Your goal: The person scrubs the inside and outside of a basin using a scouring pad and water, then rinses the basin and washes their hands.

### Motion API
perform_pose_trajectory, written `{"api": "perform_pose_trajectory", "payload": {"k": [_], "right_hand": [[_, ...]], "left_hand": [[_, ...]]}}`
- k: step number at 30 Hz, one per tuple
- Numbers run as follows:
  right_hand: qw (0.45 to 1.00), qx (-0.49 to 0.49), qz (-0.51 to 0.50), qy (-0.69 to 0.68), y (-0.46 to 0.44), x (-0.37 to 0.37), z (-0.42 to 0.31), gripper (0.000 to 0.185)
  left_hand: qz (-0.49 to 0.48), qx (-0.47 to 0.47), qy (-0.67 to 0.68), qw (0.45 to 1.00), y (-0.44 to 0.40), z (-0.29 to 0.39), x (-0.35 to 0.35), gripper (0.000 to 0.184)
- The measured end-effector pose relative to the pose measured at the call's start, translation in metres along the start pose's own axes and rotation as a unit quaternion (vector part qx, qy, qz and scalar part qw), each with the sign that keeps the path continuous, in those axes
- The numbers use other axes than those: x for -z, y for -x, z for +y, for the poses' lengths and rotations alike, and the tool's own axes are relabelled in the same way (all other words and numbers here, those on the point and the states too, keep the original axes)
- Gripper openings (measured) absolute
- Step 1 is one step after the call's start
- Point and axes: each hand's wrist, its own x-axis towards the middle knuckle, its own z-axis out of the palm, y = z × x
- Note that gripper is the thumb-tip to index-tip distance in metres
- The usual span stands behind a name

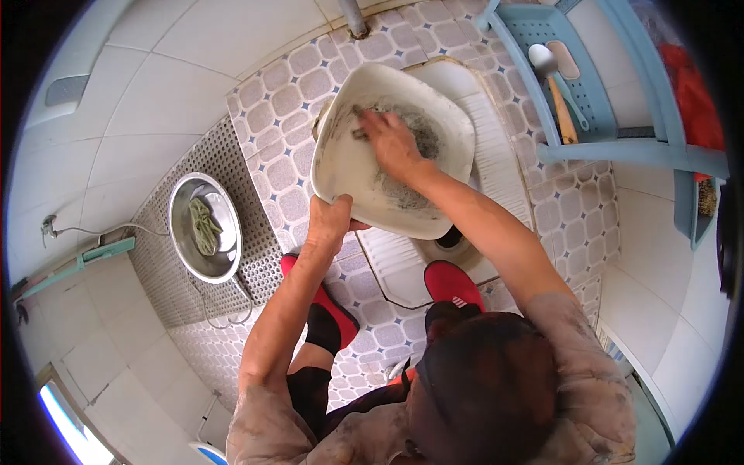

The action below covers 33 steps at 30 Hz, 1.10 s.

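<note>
A white basin (333, 167), smeared with dark grime on its inside, is tilted over the squat toilet (496, 147). My left hand (331, 219) grips the near left part of its rim, fingers wrapped underneath. Inside the basin, my right hand (390, 143) presses against the wall with its fingers bent. A small dark patch shows at those fingertips; whether it is a scrubber or only dirt I cannot make out. Grey-black smudges spread around and beneath the right hand. Part of the toilet is hidden by the basin and my right forearm.
A metal bowl (175, 232) with a green cloth (204, 226) stands on the perforated mat (260, 203) at left, beside a thin hose. At upper right, a blue rack (593, 85) holds a brush with a wooden handle (563, 112). A pipe (353, 17) rises at the back wall.
</note>
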Motion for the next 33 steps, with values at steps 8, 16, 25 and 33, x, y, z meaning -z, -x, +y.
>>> {"api": "perform_pose_trajectory", "payload": {"k": [8,16,25,33], "right_hand": [[0.997,0.074,-0.003,-0.021,0.027,-0.013,-0.017,0.048],[0.998,-0.007,-0.052,0.037,0.046,-0.011,-0.015,0.035],[0.969,-0.216,0.068,-0.094,0.037,-0.004,0.021,0.017],[0.978,-0.078,0.033,-0.191,0.032,-0.013,-0.005,0.016]], "left_hand": [[0.022,-0.021,0.038,0.999,0.001,0.0,0.006,0.041],[0.054,-0.041,0.022,0.997,-0.001,0.01,0.001,0.037],[0.064,-0.135,0.025,0.988,-0.004,0.014,-0.009,0.031],[0.067,-0.15,-0.085,0.983,-0.007,0.009,-0.001,0.041]]}}
